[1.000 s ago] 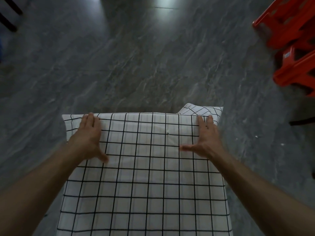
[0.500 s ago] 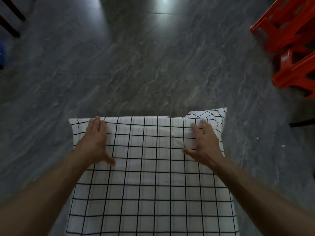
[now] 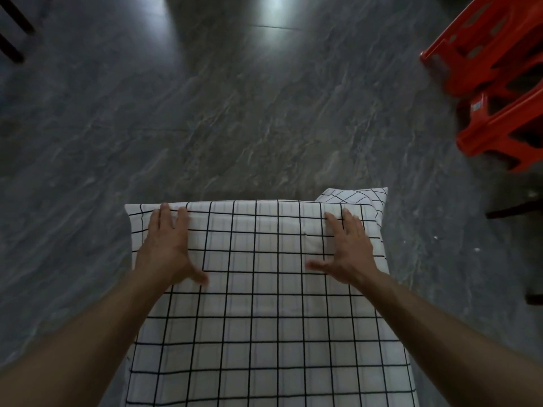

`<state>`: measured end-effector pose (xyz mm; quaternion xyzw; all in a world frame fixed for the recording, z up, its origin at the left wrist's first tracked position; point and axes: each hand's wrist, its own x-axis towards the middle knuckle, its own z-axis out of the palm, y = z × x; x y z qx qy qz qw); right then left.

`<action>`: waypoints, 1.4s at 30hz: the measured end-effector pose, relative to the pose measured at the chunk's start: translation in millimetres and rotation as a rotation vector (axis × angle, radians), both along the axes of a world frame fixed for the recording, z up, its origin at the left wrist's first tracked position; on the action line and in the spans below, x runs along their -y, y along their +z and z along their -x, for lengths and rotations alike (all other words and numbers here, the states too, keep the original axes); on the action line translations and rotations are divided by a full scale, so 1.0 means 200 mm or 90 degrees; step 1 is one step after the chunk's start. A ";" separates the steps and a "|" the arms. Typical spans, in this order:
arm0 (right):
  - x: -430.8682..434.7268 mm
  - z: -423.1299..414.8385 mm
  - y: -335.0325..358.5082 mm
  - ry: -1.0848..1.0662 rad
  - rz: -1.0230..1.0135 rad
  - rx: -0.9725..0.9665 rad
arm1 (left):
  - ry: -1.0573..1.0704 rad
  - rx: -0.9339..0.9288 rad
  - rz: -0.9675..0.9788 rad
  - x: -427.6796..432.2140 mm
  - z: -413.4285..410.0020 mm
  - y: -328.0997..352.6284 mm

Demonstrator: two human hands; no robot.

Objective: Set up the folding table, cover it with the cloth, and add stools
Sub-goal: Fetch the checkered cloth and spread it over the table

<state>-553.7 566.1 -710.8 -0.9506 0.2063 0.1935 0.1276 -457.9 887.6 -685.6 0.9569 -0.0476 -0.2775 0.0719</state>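
I look down at a white cloth (image 3: 264,312) printed with a thin black grid, spread flat over a narrow table whose top is entirely hidden beneath it, so I can only judge that the folding table is already standing. Both my arms reach forward from the bottom corners of the view. My left hand (image 3: 169,248) lies palm down near the far left corner, fingers (image 3: 164,215) stretched out flat and reaching the far edge, thumb splayed inward; it grips nothing. My right hand (image 3: 345,249) mirrors it near the far right corner, also flat and spread, gripping nothing. I judge that I press this way to hold the fabric square against the edge and smooth it. Just beyond my right fingers, a corner flap of the cloth (image 3: 352,195) sticks out past the far edge, its grid running at a slant (a sign, I think, that this corner needs tucking or straightening). The floor (image 3: 235,127) is dark grey stone with pale veining. At the upper right, well apart from the table, red plastic stools (image 3: 496,92) sit stacked and tipped, not yet placed around it, which I take to be the remaining step.
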 end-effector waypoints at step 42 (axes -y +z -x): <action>-0.38 1.34 1.98 0.110 -0.007 0.225 | -0.209 0.273 0.037 -0.03 1.37 1.86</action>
